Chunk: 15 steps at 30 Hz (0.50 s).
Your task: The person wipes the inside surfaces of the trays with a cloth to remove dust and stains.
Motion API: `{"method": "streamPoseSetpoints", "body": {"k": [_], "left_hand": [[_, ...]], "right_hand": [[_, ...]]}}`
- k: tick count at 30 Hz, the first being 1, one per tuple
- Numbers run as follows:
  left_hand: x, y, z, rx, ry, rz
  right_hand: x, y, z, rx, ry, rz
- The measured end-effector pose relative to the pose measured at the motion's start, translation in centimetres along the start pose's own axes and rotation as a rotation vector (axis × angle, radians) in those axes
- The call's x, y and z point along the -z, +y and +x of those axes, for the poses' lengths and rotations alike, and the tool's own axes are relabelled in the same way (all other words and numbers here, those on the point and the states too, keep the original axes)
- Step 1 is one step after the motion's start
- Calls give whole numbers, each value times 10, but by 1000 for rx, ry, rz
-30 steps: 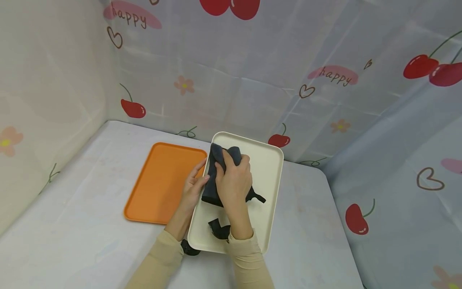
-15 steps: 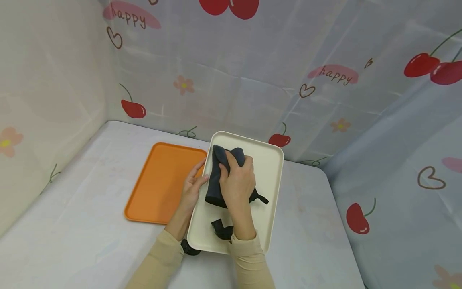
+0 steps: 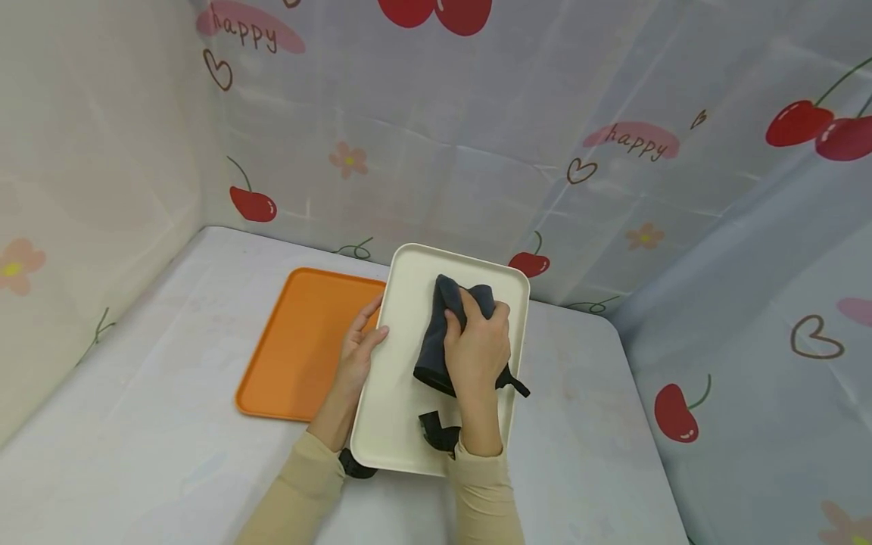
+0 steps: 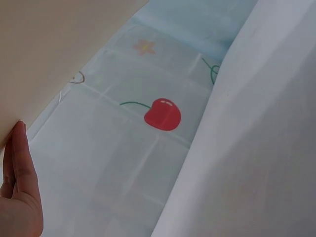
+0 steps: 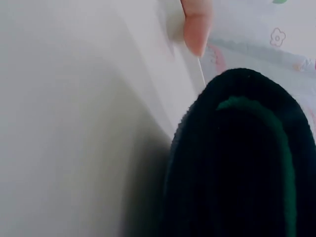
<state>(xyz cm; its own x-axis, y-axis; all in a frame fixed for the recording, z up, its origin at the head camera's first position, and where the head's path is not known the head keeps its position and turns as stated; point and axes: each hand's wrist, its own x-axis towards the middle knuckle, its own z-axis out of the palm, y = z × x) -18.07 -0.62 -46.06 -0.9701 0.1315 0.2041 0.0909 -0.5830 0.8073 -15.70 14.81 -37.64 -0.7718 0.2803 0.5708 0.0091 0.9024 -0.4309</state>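
In the head view my left hand (image 3: 354,354) holds a cream tray (image 3: 395,386) by its left edge. The thumb lies over the rim and the fingers reach behind. The tray is tilted up toward me. My right hand (image 3: 478,350) grips a bunched dark grey cloth (image 3: 432,350) against the tray's face, on its right half. The cloth has a black edge, and a short black strap or loop sticks out at its lower right. In the right wrist view the folded cloth (image 5: 237,84) shows a green inner edge. The left wrist view shows straight fingers (image 4: 22,163) against the tray's underside (image 4: 44,54).
An orange tray (image 3: 293,356) lies on the white-covered table (image 3: 170,409) to the left, partly behind the left hand and cream tray. A cherry-print curtain (image 3: 436,151) hangs behind the table and along its sides. Black wrist gear (image 3: 439,435) sits at the right wrist.
My right hand and the cloth have moved right across the tray, from its left side to its right half. The tray has shifted slightly left and up, still in the left hand.
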Motion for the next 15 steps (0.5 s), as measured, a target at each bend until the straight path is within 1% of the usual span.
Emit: {"method": "streamPoseSetpoints", "body": {"k": [8, 15], "left_hand": [[1, 2, 1, 15, 19, -12], [2, 4, 0, 7, 17, -70]], "right_hand": [[12, 23, 5, -125, -14, -41], [22, 38, 8, -208, -1, -67]]}}
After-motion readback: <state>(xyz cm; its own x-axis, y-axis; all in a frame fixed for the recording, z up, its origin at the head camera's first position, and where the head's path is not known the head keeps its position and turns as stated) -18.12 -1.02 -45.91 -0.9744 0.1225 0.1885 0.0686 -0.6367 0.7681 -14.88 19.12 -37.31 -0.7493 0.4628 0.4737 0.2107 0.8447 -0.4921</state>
